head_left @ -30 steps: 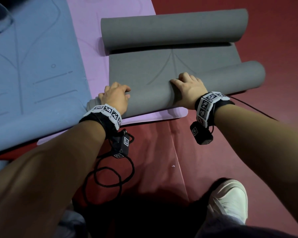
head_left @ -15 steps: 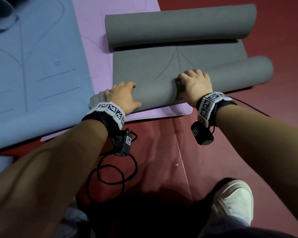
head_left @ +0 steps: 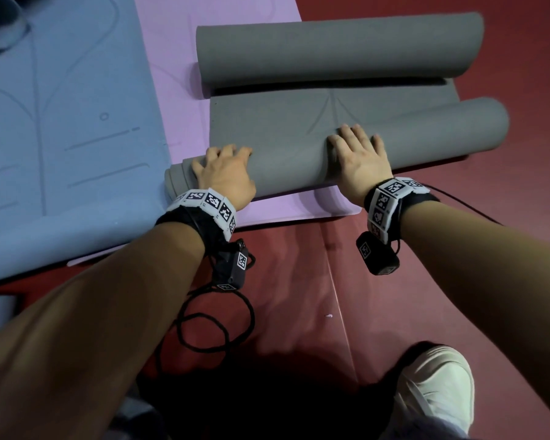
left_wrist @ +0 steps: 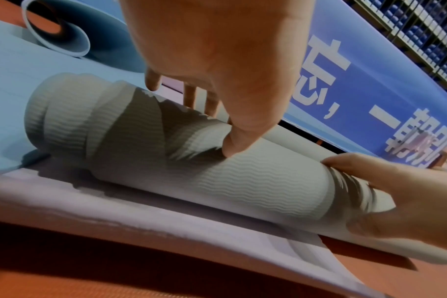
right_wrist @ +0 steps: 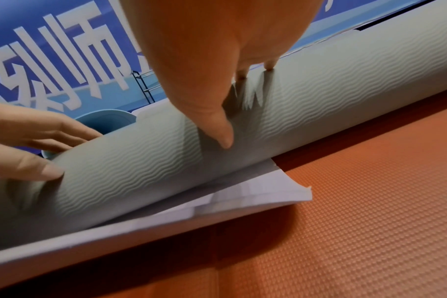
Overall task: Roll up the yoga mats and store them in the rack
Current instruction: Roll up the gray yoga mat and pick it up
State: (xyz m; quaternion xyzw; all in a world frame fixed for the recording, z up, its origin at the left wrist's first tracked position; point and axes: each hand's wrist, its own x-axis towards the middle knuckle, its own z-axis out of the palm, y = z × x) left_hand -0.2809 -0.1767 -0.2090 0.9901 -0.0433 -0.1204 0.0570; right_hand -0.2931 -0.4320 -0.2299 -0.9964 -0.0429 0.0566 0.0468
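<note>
Both palms flat, nothing gripped: left hand [head_left: 224, 176] and right hand [head_left: 361, 160] press the grey yoga mat [head_left: 299, 160] roll so it stays tight on the purple mat's [head_left: 178, 74] near edge.

Under the left hand [head_left: 224, 176] and the right hand [head_left: 361, 160], the palms covered patches of the grey foam yoga mat's near roll [head_left: 426, 128]. Left of the left hand, the flat blue yoga mat [head_left: 61, 106] ran off the frame edge. Beyond the fingers, the blue wall banner's white lettering [left_wrist: 357, 80] was cut off and unreadable, and the wire rack [left_wrist: 421, 30] beside it showed only blurred.
</note>
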